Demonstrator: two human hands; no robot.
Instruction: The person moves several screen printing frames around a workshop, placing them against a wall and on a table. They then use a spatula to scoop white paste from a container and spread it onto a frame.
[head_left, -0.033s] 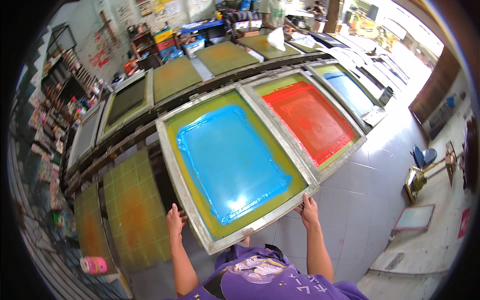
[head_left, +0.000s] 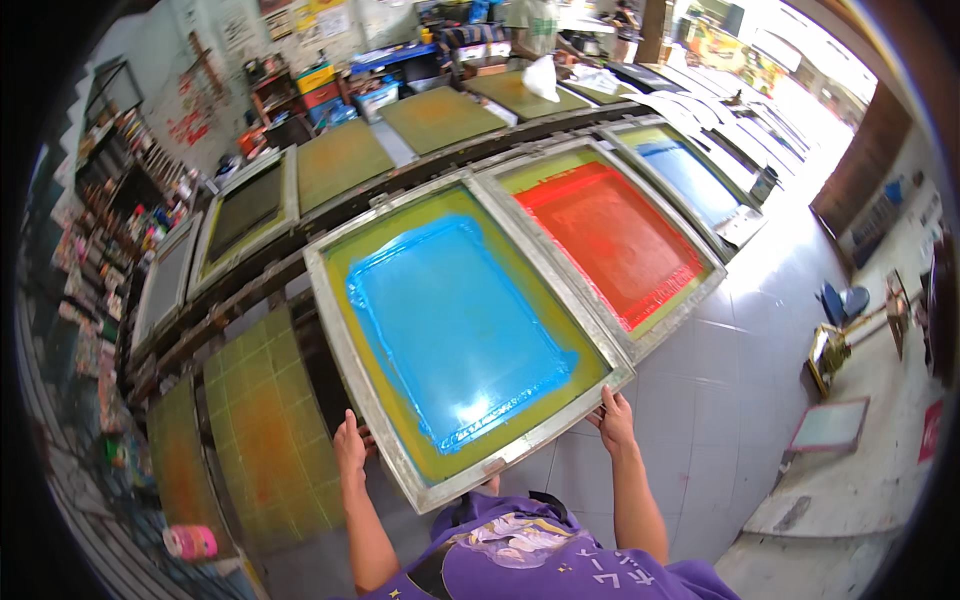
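Note:
A silk-screen frame [head_left: 520,452] with a pale metal border tilts up in front of me. A pool of blue ink [head_left: 455,320] covers most of its yellow-green mesh. My right hand [head_left: 615,425] is at its near right corner, fingertips at the border and the other fingers under the edge. Beside its left edge, my left hand [head_left: 352,450] has its fingers apart and pointing at the border; contact there is hard to make out. A second screen frame [head_left: 668,325] with red ink [head_left: 610,245] stands right alongside on the right.
Green printing boards [head_left: 265,420] lie on the left, with a pink container [head_left: 190,542] near the front. A long rack [head_left: 240,290] runs behind the frames. Another blue-inked screen [head_left: 690,180] is at far right. One person [head_left: 535,28] stands at the back. Tiled floor [head_left: 690,430] lies to my right.
The whole scene has shifted slightly leftward as the view turned. Both hands and the frames keep nearly the same places relative to each other.

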